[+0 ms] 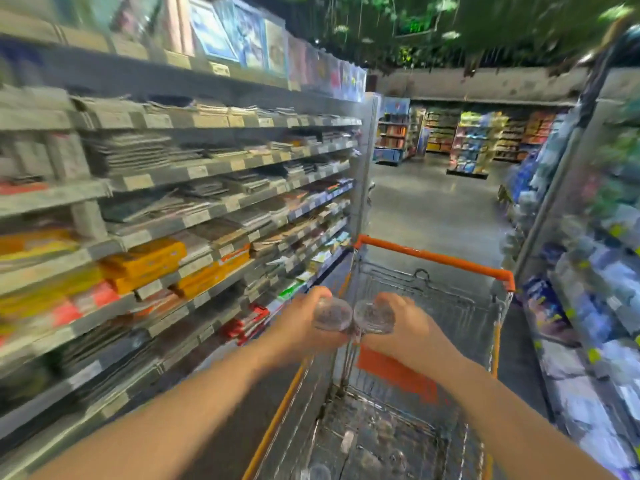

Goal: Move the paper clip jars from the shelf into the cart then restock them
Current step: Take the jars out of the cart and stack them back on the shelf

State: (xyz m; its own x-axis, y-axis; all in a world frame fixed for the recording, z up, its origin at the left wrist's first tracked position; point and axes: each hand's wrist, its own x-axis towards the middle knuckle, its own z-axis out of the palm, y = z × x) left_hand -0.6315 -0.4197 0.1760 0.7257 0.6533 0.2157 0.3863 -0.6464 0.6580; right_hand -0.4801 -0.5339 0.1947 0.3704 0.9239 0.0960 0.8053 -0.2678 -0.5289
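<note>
Both my arms reach forward over the wire shopping cart [433,258] with its orange rim. My left hand [304,317] grips a clear round paper clip jar [331,313], its flat end facing me. My right hand [405,317] grips a second clear jar [372,315]. The two jars are side by side and almost touch above the cart's left side. More clear jars [398,457] lie blurred on the cart's bottom. The whole view is smeared by motion.
A long grey shelf unit [194,220] with stacked stationery runs along the left, close to the cart. Another shelf [588,271] with blue and white packs lines the right. The aisle floor [433,209] opens ahead toward more displays.
</note>
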